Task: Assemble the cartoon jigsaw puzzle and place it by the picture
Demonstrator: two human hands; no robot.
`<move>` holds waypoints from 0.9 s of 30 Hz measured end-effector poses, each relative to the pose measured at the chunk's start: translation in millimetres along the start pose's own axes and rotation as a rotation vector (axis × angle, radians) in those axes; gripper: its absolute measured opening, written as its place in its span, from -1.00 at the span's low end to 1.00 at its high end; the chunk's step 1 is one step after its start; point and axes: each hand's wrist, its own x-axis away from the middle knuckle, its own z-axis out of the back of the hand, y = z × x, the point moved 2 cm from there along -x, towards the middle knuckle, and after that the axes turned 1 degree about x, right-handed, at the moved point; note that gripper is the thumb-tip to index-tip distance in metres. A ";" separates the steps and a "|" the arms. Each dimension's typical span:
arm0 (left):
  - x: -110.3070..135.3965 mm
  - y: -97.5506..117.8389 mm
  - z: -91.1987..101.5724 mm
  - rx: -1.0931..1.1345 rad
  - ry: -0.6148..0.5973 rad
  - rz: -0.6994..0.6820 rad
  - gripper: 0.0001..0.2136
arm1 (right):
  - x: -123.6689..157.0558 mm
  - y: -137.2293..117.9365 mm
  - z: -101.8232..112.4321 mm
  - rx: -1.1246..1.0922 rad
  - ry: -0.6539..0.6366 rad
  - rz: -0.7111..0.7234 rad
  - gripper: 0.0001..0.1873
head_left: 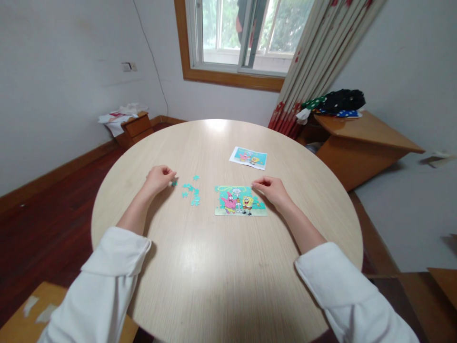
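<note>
A cartoon jigsaw puzzle (240, 201) lies flat near the middle of the round wooden table (214, 267), nearly filled in. My right hand (272, 188) rests at its upper right corner, fingers curled and pressed on the puzzle's edge. To the left lie several loose teal puzzle pieces (191, 190). My left hand (159, 177) is curled beside them, its fingertips pinching a teal piece (174, 183) on the table. A printed reference picture (248, 157) lies farther back on the table.
A wooden desk (364, 138) with dark polka-dot cloth stands at the right under the curtain (321, 52). A small wooden cabinet (135, 127) with papers sits in the left corner. A cardboard box (21, 309) is at the lower left on the dark floor.
</note>
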 end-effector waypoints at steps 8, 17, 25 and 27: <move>6.9 7.8 10.1 -0.063 -0.062 0.011 -0.88 | -0.2 0.4 0.6 -0.004 0.002 0.001 -0.75; 8.9 9.3 12.0 -0.049 -0.273 -0.009 -0.86 | -1.1 1.2 0.7 -0.001 -0.011 0.016 -0.72; 5.3 7.1 7.7 -0.116 -0.245 -0.053 -0.88 | -1.2 1.7 0.4 -0.014 -0.006 0.012 -0.73; 5.0 7.2 7.2 -0.133 -0.245 -0.059 -0.89 | -1.3 1.9 0.2 -0.015 -0.006 0.013 -0.71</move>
